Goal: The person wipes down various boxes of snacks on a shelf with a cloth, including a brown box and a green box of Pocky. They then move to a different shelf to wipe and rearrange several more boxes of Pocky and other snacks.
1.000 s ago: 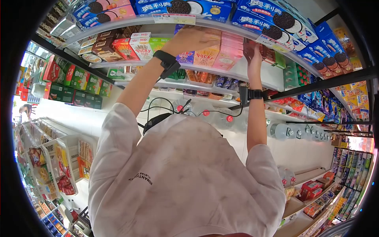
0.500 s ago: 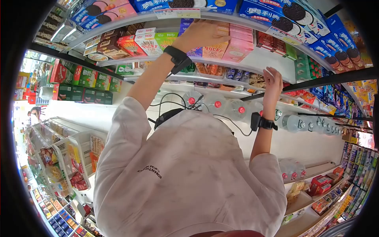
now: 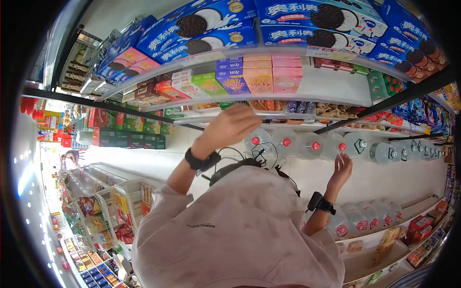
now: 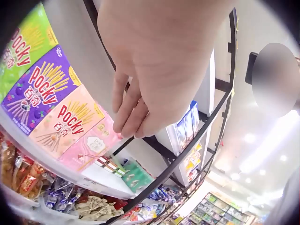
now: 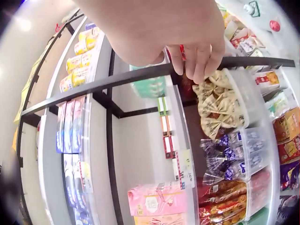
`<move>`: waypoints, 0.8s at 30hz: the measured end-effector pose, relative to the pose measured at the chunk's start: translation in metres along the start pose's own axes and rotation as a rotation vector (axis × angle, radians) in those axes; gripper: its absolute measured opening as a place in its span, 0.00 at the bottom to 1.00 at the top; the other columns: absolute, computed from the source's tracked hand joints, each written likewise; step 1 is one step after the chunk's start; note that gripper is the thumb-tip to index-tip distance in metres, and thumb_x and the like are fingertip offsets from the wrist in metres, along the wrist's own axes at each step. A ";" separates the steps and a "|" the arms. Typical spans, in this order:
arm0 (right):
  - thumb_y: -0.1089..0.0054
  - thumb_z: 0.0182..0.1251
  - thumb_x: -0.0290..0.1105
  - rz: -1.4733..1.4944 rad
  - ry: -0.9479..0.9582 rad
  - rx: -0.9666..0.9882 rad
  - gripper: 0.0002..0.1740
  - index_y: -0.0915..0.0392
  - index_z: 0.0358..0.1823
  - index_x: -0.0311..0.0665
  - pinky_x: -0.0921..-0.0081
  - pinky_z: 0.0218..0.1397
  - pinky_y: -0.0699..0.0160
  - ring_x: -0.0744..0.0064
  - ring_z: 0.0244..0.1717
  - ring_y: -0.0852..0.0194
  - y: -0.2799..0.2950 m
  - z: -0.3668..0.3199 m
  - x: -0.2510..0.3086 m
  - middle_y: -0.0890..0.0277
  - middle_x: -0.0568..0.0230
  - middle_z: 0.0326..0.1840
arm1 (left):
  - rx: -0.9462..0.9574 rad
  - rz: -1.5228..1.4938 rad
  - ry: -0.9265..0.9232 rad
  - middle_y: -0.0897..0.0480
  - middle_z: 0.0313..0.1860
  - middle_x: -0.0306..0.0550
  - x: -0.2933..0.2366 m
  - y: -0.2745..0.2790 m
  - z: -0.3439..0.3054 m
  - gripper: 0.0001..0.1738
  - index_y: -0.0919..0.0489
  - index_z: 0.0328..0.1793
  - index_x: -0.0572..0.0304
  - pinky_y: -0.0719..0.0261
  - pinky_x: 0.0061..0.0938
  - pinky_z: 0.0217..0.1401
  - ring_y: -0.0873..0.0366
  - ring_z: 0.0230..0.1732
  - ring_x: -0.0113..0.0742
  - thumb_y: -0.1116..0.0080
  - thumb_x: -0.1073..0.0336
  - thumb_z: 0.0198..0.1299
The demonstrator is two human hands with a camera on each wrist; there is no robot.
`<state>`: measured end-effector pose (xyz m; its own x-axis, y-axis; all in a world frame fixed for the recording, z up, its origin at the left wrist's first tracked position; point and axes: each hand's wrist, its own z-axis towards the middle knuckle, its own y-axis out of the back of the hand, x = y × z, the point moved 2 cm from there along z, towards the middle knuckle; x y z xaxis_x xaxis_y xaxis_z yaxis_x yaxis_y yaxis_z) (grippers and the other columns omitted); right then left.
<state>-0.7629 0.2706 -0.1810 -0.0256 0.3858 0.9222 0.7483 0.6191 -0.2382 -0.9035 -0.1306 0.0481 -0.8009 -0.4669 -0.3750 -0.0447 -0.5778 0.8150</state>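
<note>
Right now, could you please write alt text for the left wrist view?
The left hand, empty with fingers relaxed, hovers in front of Pocky boxes in green, purple, peach and pink on a store shelf. Wrapped snacks lie below.

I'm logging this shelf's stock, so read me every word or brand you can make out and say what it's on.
"Pocky": on the green box, the purple box and the peach box.
"奥利奥": on the blue biscuit boxes on the top shelf.
Too small or blurred to read: the pink box, the price tags and the shirt print.
</note>
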 end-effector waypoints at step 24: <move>0.54 0.88 0.47 -0.137 0.175 -0.069 0.24 0.21 0.60 0.31 0.65 0.67 0.18 0.60 0.58 0.14 -0.032 -0.152 0.028 0.16 0.52 0.57 | 0.018 -0.118 0.504 0.14 0.46 0.53 0.054 0.093 -0.153 0.12 0.13 0.53 0.62 0.19 0.42 0.52 0.16 0.47 0.55 0.36 0.76 0.64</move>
<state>-0.6868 0.1575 -0.1009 -0.0196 0.1735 0.9846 0.7894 0.6071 -0.0913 -0.8597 -0.3116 0.0358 -0.4031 -0.6663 -0.6273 -0.1311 -0.6364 0.7602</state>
